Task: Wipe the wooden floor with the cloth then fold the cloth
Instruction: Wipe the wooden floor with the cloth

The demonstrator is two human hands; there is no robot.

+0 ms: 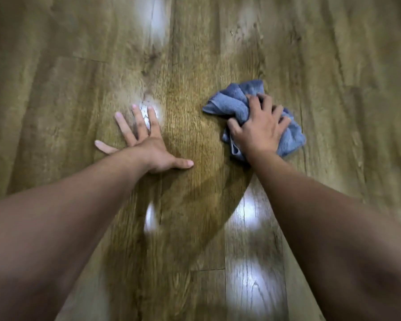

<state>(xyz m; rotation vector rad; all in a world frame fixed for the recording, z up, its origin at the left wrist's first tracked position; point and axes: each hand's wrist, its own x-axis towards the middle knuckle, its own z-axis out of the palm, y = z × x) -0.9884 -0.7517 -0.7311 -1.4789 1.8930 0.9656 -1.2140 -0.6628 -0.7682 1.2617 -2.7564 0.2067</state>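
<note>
The left hand [148, 148] lies flat on the floor [333, 66], its fingers [123, 126] spread wide and straight, thumb stuck out to the side, holding nothing. The right hand [261, 128] presses down on the bunched blue cloth [232, 100], fingers curled into the folds and gripping it. The cloth sits on the floor, near the left hand but apart from it.

Left hand [148, 147] flat — right hand [259, 133] gripping.
</note>
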